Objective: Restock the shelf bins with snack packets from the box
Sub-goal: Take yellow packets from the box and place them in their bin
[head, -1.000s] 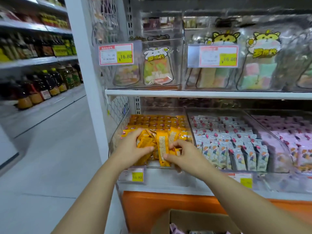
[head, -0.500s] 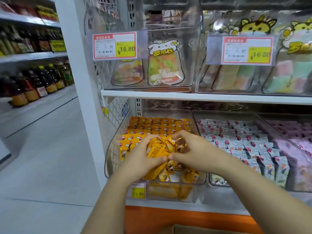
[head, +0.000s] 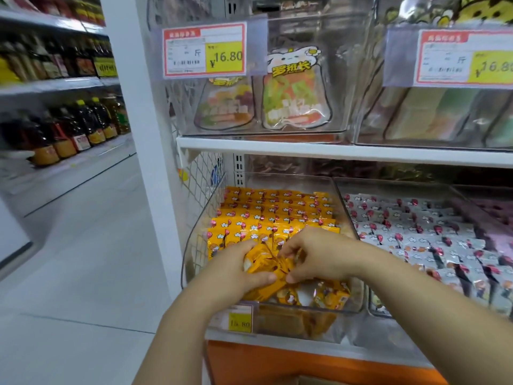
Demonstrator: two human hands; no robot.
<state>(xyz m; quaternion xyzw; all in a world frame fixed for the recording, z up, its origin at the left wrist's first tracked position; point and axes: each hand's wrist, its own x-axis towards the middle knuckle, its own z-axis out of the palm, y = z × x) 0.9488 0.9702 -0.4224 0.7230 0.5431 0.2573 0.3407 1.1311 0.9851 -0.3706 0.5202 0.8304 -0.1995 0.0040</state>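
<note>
Yellow snack packets (head: 266,263), bunched into a loose bundle, are gripped between both hands over the front end of the clear bin (head: 194,245). I see the left hand (head: 236,270) curled round the bundle's left side, thumb across the front; the right hand (head: 319,254) pinches its right side with bent fingers. Deeper inside the bin, matching packets stand in neat rows (head: 277,212). Just right of the bin, a neighbouring bin (head: 340,195) holds grey-white packets (head: 416,226). A price tag (head: 240,319) hangs on the bin's front. The bundle is blurred; perhaps several packets.
</note>
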